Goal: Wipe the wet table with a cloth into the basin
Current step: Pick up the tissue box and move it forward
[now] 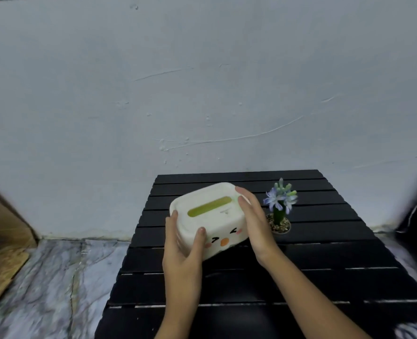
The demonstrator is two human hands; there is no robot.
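Note:
A black slatted table (325,253) fills the lower right of the head view. Over its left middle I hold a white tissue box (210,216) with a green slot on top and a cartoon face on its front; it is tilted. My left hand (183,253) grips its near left corner, thumb on the front face. My right hand (254,223) presses flat against its right end. No cloth and no basin are in view.
A small potted plant with pale blue flowers (279,209) stands on the table just right of my right hand. A grey wall (202,81) rises behind. Marbled floor (51,285) lies to the left, with a wooden board (2,241) at the far left.

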